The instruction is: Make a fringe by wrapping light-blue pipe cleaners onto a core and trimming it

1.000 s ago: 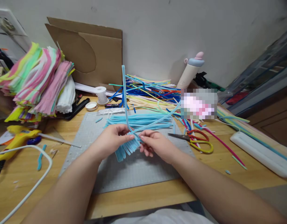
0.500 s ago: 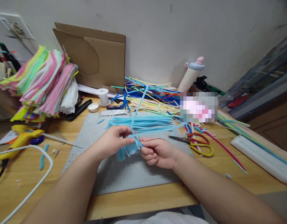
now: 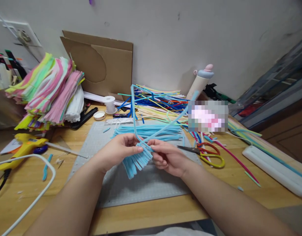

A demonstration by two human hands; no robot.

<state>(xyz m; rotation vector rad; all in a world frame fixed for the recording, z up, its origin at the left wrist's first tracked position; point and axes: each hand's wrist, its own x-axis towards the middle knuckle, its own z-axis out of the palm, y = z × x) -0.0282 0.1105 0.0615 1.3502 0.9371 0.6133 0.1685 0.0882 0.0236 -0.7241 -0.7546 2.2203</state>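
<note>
A woven piece of light blue pipe cleaners (image 3: 137,162) hangs between my hands above a grey cutting mat (image 3: 116,193). My left hand (image 3: 126,146) pinches its upper left part between thumb and fingers. Closed on its right edge is my right hand (image 3: 165,155). Two long blue strands rise from the piece, one bent at its top on the left, the other slanting up to the right. Behind my hands, a pile of loose light blue pipe cleaners (image 3: 160,131) lies on the mat.
Scissors (image 3: 212,155) lie right of the mat, near a white power strip (image 3: 273,170). On the left are a yellow glue gun (image 3: 25,146), its cable and bundled pipe cleaners (image 3: 47,88). Cardboard (image 3: 116,65) and a bottle (image 3: 200,82) stand behind.
The two long strands have spread apart, one now further left and the other raised on the right. More of the woven piece's fringe shows below my hands. The view has shifted slightly.
</note>
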